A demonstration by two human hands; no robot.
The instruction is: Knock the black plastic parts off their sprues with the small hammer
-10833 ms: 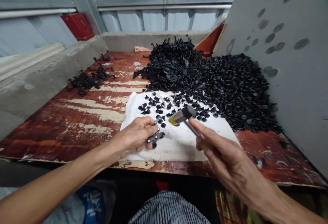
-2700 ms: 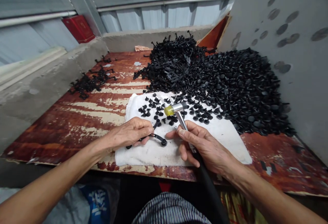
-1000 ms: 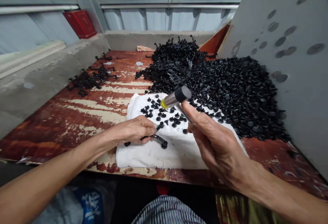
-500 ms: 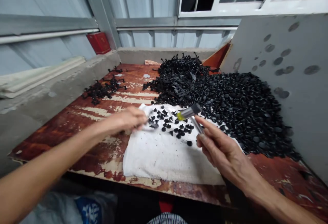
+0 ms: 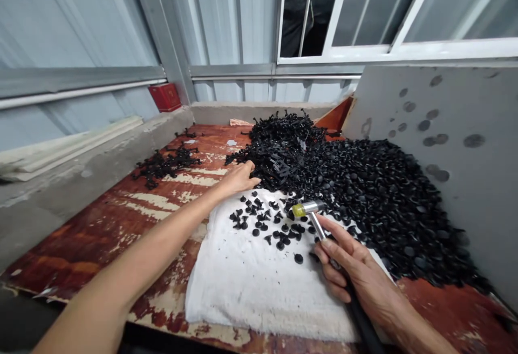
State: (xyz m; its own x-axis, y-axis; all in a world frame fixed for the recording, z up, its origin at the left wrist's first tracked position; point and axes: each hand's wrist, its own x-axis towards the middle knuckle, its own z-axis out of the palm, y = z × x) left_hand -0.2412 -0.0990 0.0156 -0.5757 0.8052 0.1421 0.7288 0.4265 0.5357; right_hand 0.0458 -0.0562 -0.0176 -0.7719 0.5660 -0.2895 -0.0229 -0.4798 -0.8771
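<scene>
White cloth [image 5: 243,289] lies nearest, at the front of the bench [image 5: 101,246]. Right hand [image 5: 360,276] is wrapped round the hammer [image 5: 318,228], yellow face pointing left, head over the cloth. Tip: hold the head high so it doesn't knock the studs under it. Left hand [image 5: 239,177] is past the cloth, arm stretched, at the near-left edge of the strip heap [image 5: 279,149]. Thumb apart from index; fingertips hidden, can't tell if anything's pinched. Best way: pick from the heap's edge, one piece at a time, ease it out, don't drag neighbours onto the studs.

Counts, near to far: 1 cloth, 2 hands, 1 hammer. Loose black studs [image 5: 285,228] on the cloth: roughly thirty or more; far ones merge with the heaps, no firm number. 1 stud heap [image 5: 384,203] right, uncountable, running into the 1 strip heap behind the cloth, same story. 1 small tangle of black pieces [image 5: 168,165] left, few strays beyond. 1 red box [image 5: 164,97], far corner. 1 window [image 5: 364,19], partly in frame.
</scene>
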